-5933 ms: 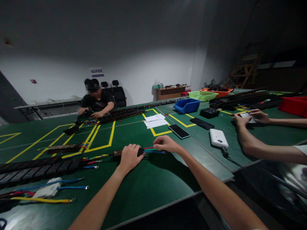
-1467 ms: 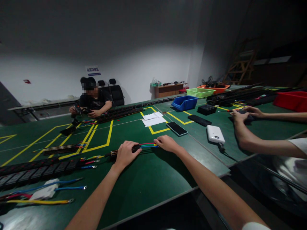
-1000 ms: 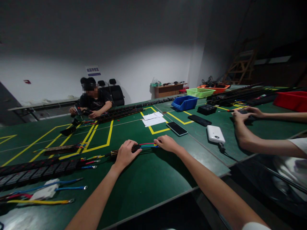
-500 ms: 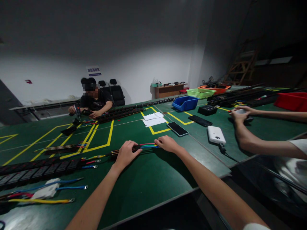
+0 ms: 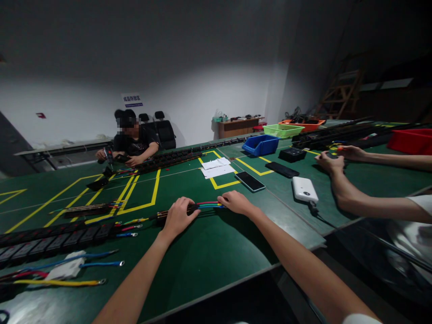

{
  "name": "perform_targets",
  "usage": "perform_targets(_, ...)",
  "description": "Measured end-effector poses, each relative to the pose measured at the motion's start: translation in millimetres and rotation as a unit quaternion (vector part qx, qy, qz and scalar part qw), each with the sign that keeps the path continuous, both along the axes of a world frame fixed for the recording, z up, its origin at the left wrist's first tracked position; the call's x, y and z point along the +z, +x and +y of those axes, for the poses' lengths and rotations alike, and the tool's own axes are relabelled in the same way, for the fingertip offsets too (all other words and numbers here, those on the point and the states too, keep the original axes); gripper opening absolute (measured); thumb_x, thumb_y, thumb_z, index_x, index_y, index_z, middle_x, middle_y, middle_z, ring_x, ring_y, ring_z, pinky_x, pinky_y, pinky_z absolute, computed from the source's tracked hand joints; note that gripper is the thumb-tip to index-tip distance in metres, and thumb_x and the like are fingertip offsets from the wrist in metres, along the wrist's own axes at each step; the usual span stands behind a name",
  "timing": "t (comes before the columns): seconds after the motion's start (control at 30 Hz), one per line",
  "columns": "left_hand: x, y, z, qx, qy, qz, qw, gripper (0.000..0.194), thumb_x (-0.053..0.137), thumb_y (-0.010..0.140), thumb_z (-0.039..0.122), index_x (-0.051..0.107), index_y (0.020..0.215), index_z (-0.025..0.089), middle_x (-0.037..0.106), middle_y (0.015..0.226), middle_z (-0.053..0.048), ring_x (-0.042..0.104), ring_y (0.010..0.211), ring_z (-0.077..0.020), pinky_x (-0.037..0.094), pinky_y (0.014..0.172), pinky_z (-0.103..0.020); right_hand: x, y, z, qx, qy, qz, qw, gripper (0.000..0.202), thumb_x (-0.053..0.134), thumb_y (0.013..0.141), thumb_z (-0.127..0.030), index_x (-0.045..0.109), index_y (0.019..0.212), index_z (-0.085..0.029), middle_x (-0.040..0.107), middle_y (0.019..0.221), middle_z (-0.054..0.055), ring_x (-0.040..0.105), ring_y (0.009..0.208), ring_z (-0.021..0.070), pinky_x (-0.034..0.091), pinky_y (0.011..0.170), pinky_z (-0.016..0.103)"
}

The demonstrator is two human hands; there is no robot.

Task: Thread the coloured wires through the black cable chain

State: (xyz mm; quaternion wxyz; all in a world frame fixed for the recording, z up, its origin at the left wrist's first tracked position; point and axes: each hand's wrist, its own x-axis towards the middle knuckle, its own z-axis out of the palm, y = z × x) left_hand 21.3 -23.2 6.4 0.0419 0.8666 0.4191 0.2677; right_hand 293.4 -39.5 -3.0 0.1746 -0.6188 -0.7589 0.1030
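A black bar-like part [image 5: 162, 216] with copper-coloured strips lies on the green table [image 5: 202, 265], partly under my left hand [image 5: 179, 217]. My left hand is closed round its right end. From that end red, blue and green wires [image 5: 208, 204] run to the right. My right hand [image 5: 235, 202] pinches the wires near their far ends, where a bit of yellow shows. The wire tips are hidden by its fingers. Left of the part, yellow and red wires with ring lugs [image 5: 137, 221] lie on the table.
Black modules [image 5: 70, 238] and a yellow cable [image 5: 57, 283] lie at the left. Ahead are papers [image 5: 218, 168], a phone [image 5: 250, 182] and a blue bin [image 5: 260, 145]. A white power bank [image 5: 304, 189] is at right, near a co-worker's hands [image 5: 332, 163]. Another person [image 5: 135, 144] sits across the table.
The co-worker's hands at the right have shifted, and the pale object they held no longer shows. My own hands have barely moved.
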Motion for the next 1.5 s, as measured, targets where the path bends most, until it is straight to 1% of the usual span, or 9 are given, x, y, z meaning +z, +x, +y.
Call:
perform_targets(0.17, -1.9, 1, -1, 0.003, 0.026, 0.035, 0.999, 0.034, 0.056, 0.094, 0.049, 0.063, 0.115, 0.024, 0.066, 0.113, -0.007, 0.062, 0.103, -0.0247, 0.05, 0.087, -0.039, -3.0, 0, 3, -0.027, 0.039, 0.042, 0.998, 0.048, 0.039, 0.104, -0.045, 0.065, 0.076, -0.017, 0.064, 0.072, 0.005, 0.053, 0.064, 0.0137, 0.025, 0.059, 0.026)
perform_targets(0.3, -1.9, 4, -3, 0.016, 0.034, 0.074, 0.997, 0.042, 0.05, 0.097, 0.054, 0.063, 0.12, 0.022, 0.068, 0.115, -0.009, 0.062, 0.104, -0.0258, 0.048, 0.089, -0.04, -6.6, -1, 10, -0.021, 0.094, 0.144, 0.985, 0.049, 0.037, 0.103, -0.048, 0.061, 0.074, -0.017, 0.06, 0.07, 0.002, 0.051, 0.065, 0.014, 0.029, 0.061, 0.025)
perform_targets(0.43, 0.6, 5, -6, 0.026, 0.041, 0.112, 0.992, 0.044, 0.045, 0.099, 0.054, 0.064, 0.121, 0.021, 0.069, 0.115, -0.01, 0.061, 0.104, -0.026, 0.048, 0.089, -0.04, -9.8, -3, 15, -0.014, 0.094, 0.216, 0.972, 0.052, 0.034, 0.102, -0.051, 0.06, 0.073, -0.016, 0.057, 0.068, 0.001, 0.05, 0.065, 0.0142, 0.031, 0.059, 0.024)
perform_targets(0.63, 1.7, 6, -7, 0.034, 0.043, 0.149, 0.987, 0.046, 0.039, 0.101, 0.053, 0.065, 0.121, 0.021, 0.069, 0.115, -0.01, 0.062, 0.105, -0.0255, 0.048, 0.09, -0.039, -4.7, 4, 8, -0.129, 0.065, 0.102, 0.984, 0.05, 0.044, 0.099, -0.053, 0.064, 0.069, -0.018, 0.063, 0.071, 0.004, 0.053, 0.065, 0.015, 0.024, 0.058, 0.026)
perform_targets(0.73, 0.8, 7, -6, 0.036, 0.045, 0.154, 0.986, 0.047, 0.039, 0.101, 0.054, 0.065, 0.12, 0.02, 0.07, 0.116, -0.01, 0.062, 0.106, -0.0254, 0.047, 0.09, -0.039, 1.6, 8, 5, -0.151, 0.064, 0.089, 0.982, 0.053, 0.043, 0.099, -0.054, 0.065, 0.067, -0.018, 0.063, 0.069, 0.005, 0.053, 0.063, 0.0152, 0.023, 0.056, 0.027)
perform_targets(0.93, -0.9, 7, -5, 0.058, 0.045, 0.156, 0.985, 0.045, 0.039, 0.102, 0.051, 0.065, 0.119, 0.019, 0.071, 0.114, -0.009, 0.063, 0.104, -0.0245, 0.047, 0.088, -0.038, 0.0, 11, 7, -0.089, -0.002, 0.115, 0.989, 0.063, 0.043, 0.094, -0.068, 0.067, 0.063, -0.018, 0.063, 0.062, 0.005, 0.054, 0.058, 0.0159, 0.029, 0.057, 0.026)
perform_targets(1.1, -1.7, 6, -4, 0.067, 0.042, 0.156, 0.985, 0.043, 0.04, 0.102, 0.049, 0.066, 0.117, 0.019, 0.071, 0.112, -0.009, 0.063, 0.102, -0.0241, 0.048, 0.087, -0.038, -13.9, 11, 17, 0.029, -0.031, 0.22, 0.974, 0.053, 0.045, 0.095, -0.056, 0.069, 0.07, -0.015, 0.065, 0.067, 0.004, 0.055, 0.059, 0.0136, 0.034, 0.057, 0.024)
perform_targets(1.27, -3.3, 5, -2, 0.067, 0.045, 0.151, 0.985, 0.043, 0.039, 0.102, 0.049, 0.065, 0.117, 0.019, 0.071, 0.111, -0.01, 0.064, 0.101, -0.0244, 0.048, 0.086, -0.038, -18.7, 8, 21, 0.032, -0.026, 0.307, 0.951, 0.05, 0.047, 0.093, -0.055, 0.071, 0.079, -0.013, 0.058, 0.064, 0.001, 0.049, 0.057, 0.012, 0.032, 0.051, 0.023)
perform_targets(1.5, -4.5, 6, -3, 0.073, 0.067, 0.156, 0.983, 0.04, 0.041, 0.101, 0.048, 0.065, 0.115, 0.019, 0.071, 0.109, -0.01, 0.064, 0.1, -0.0256, 0.047, 0.085, -0.039, -14.6, 1, 14, 0.088, -0.024, 0.337, 0.937, 0.041, 0.055, 0.09, -0.052, 0.069, 0.088, -0.013, 0.056, 0.068, 0.001, 0.048, 0.06, 0.0119, 0.033, 0.05, 0.021)
